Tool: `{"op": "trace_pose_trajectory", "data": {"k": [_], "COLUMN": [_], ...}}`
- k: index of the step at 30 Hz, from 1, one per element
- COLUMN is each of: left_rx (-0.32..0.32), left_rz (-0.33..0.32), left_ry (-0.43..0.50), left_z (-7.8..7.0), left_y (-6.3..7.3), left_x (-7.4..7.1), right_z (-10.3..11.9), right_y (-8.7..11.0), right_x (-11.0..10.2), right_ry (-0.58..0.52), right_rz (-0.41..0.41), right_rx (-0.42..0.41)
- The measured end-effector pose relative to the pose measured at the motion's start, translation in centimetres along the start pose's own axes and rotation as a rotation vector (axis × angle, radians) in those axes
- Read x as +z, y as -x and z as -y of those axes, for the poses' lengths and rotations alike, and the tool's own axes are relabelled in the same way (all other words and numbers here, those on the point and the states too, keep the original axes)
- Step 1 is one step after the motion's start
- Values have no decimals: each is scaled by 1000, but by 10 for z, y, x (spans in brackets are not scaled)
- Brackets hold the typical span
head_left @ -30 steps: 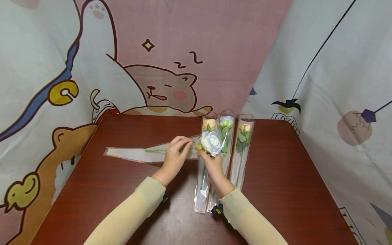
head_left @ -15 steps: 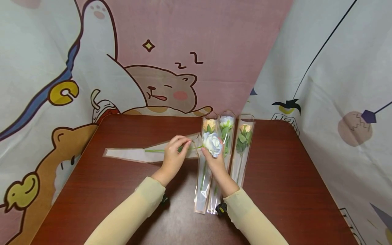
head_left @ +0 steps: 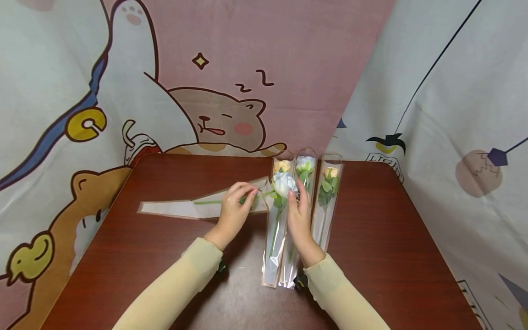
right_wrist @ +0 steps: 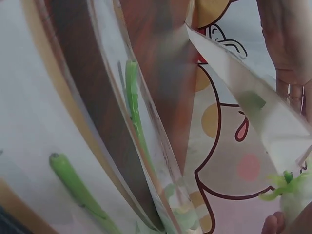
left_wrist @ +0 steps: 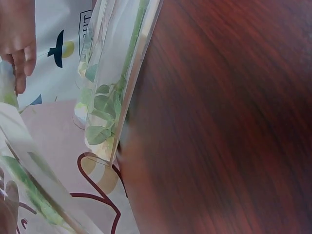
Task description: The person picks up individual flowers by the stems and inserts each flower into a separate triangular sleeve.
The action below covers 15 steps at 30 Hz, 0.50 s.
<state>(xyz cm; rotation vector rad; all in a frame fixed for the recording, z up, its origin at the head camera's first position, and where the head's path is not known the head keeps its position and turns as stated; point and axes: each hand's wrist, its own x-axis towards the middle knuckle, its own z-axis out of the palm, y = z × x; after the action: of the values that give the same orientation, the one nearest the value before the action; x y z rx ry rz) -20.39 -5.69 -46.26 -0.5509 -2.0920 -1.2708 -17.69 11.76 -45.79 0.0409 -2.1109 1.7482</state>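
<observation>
A pale blue artificial rose (head_left: 284, 184) has its green stem inside a long clear flower sleeve (head_left: 165, 207), and its bloom is outside the mouth. My left hand (head_left: 236, 206) pinches the sleeve near its wide end, which is raised. To the right of the bloom is my right hand (head_left: 301, 217), with thumb and fingers extended along its side and fingertips touching the petals. In the right wrist view, the rose's green sepals (right_wrist: 287, 185) show below the sleeve mouth (right_wrist: 300, 158), with right fingertips (right_wrist: 274, 223) close by. Part of the stem is hidden behind the left hand.
Sleeved roses lie side by side on the brown table (head_left: 383, 229): a peach one (head_left: 282, 166) partly under the blue bloom, a pale blue one (head_left: 305, 163), and another peach one (head_left: 331, 173) at the right. Behind the table hangs a cartoon-printed cloth (head_left: 309, 68).
The right hand has loosened from around the bloom and shifted to its right side. The bloom has tipped up and away, showing its sepals. The left hand stays at the sleeve.
</observation>
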Motion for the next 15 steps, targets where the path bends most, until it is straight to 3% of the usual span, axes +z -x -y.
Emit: {"op": "trace_pose_trajectory", "data": {"k": [6,15], "left_rx": [8,5], "left_rz": [-6,-13], "left_ry": [12,29], "left_z": [0,-1], "left_y": [-1,-2], "left_x": [1,2], "right_z": [3,3], "right_y": [5,14], "right_x": [-2,4], "right_ry": [57,40], "right_rz": [59,230], "right_rx": [-15,-219]}}
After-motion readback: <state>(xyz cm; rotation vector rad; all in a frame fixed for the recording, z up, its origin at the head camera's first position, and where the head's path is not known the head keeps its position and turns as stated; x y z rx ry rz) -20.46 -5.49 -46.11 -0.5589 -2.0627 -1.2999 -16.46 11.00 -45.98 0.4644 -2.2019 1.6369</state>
